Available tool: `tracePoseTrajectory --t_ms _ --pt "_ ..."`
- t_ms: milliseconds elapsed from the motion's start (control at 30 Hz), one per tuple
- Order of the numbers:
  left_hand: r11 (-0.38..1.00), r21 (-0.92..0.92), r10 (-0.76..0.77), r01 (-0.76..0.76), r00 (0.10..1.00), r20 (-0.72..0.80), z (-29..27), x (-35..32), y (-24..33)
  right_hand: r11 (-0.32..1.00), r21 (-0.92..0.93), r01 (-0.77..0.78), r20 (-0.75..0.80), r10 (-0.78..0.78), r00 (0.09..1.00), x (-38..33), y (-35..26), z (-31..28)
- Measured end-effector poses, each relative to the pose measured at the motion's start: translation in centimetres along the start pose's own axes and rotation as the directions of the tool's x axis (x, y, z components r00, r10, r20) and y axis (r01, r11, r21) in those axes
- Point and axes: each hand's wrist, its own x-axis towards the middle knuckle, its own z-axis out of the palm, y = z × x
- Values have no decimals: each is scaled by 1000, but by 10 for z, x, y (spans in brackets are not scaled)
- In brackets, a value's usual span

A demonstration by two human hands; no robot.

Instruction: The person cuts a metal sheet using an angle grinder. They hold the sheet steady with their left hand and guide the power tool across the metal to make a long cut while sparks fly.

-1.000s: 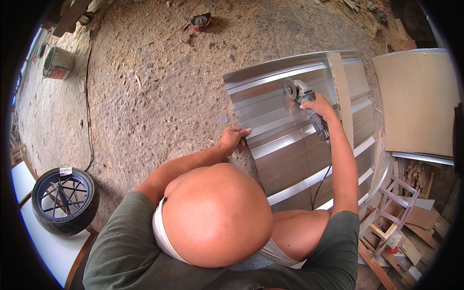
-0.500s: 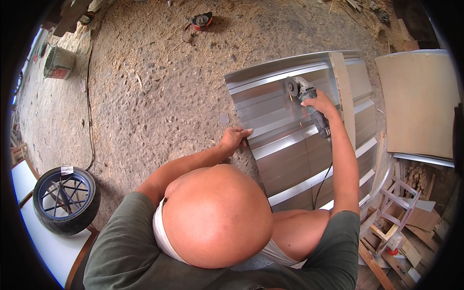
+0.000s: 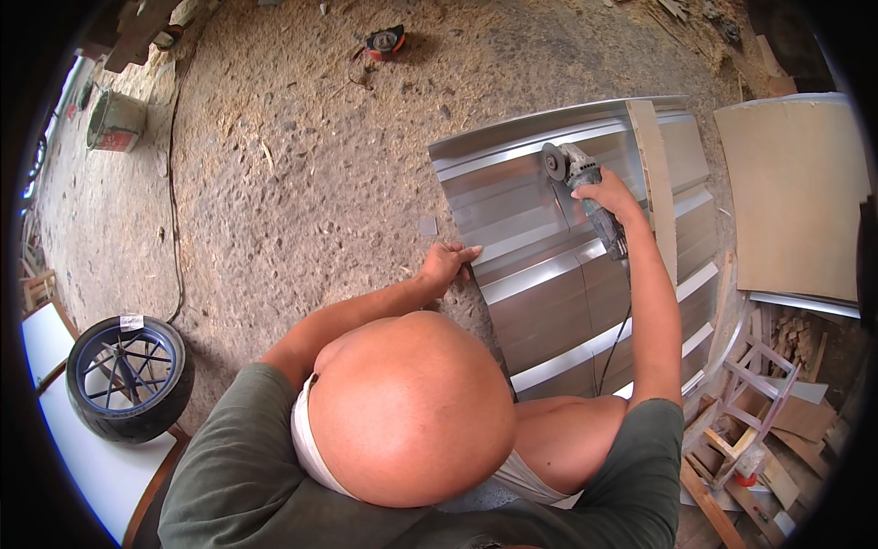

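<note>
A ribbed, shiny metal sheet (image 3: 535, 316) lies on the ground ahead and to the right. My right hand (image 3: 613, 195) is wrapped round the body of an angle grinder (image 3: 604, 229), whose disc is at the far part of the sheet. A thin dark line runs along the sheet from below the disc toward me. The grinder's black cord trails back over the metal. At the sheet's left edge, my left hand (image 3: 445, 263) pinches the rim, thumb on top; its other fingers are partly hidden.
A wooden strip (image 3: 651, 165) lies across the sheet's right part. Beyond it is a tan board (image 3: 796, 192); a small wooden frame and scrap wood lie at the lower right. A tape measure (image 3: 385, 42) rests far ahead. Leftward are a bucket (image 3: 117, 121) and a spoked wheel (image 3: 128, 380).
Sparks flew below the grinder's disc before; none show now. The disc has shifted only slightly, and my left hand keeps its place on the sheet's edge.
</note>
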Motion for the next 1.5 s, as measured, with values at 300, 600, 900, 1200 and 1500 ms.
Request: tracePoseTrajectory --t_ms 300,600,900,1200,1500 --pt "999 27 19 -19 1000 -7 0 4 -3 998 63 29 23 -30 999 1 -9 -1" --pt "996 80 24 -26 999 22 -6 2 -5 995 99 27 28 -29 999 8 -29 -7" --pt "768 639 -7 -51 996 88 -35 -42 54 963 161 217 -117 -199 973 -22 -6 -35" --pt "-262 810 519 -525 631 577 -53 75 212 974 136 181 -105 -168 980 -23 12 -35" --pt "38 961 508 -274 833 218 -17 152 192 977 203 66 17 -71 997 -25 -4 -27"
